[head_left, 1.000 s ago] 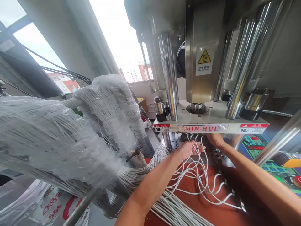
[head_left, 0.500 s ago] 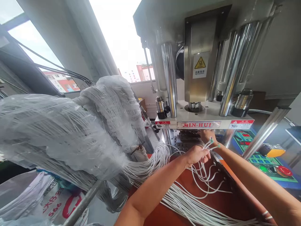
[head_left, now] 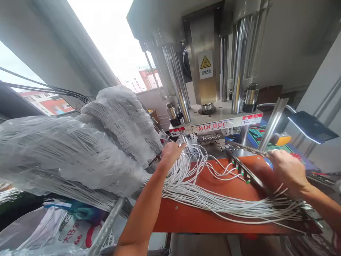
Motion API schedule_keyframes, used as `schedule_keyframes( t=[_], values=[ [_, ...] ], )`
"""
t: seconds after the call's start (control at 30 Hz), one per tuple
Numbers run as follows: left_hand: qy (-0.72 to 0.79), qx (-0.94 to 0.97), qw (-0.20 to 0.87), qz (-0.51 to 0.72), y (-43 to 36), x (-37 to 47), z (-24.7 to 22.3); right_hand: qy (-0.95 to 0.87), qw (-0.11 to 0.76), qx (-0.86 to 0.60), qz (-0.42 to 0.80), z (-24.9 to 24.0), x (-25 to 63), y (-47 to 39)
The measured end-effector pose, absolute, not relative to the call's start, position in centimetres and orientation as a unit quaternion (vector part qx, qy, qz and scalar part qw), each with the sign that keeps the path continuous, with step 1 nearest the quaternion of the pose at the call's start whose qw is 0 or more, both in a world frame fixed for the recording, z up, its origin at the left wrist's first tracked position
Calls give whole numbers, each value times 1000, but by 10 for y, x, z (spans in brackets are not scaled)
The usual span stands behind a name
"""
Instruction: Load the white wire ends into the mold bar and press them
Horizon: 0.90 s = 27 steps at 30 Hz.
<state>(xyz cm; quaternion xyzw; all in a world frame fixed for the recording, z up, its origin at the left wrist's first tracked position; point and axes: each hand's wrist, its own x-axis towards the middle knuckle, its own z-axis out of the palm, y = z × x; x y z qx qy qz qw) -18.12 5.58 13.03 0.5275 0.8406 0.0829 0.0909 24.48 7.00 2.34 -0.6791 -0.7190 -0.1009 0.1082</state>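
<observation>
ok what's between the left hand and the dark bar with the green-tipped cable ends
In the head view, loose white cables looping over the orange board.

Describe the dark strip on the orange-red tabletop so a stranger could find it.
Start at the tall press marked MIN-HUI. In front is an orange-red tabletop; the dark strip lies there, left of the right hand. Unlike the white cables, it is straight, with green-marked cable ends lined up along it.

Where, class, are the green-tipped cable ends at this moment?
In the head view, right of centre, the green-tipped cable ends lie along a dark metal bar, over the orange-red tabletop, left of the right hand.
</observation>
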Motion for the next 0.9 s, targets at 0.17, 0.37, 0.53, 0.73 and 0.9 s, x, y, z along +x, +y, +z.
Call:
schedule_keyframes(
  t=[0.17, 0.37, 0.53, 0.73, 0.9],
  values=[
    [808, 572, -44, 130, 26, -133, 124, -697, 53, -706, -114, -3, 281, 49],
    [459, 833, 216, 221, 49, -71, 70, -708, 75, -699, -69, -18, 274, 42],
    [529, 760, 299, 229, 114, -90, 37, -723, 120, -680, -9, -28, 266, 46],
    [602, 717, 263, 232, 111, -113, 13, -724, 112, -680, 25, -38, 268, 52],
    [665, 685, 218, 202, 75, -135, 13, -734, 116, -669, 34, -44, 273, 58]
  ],
)
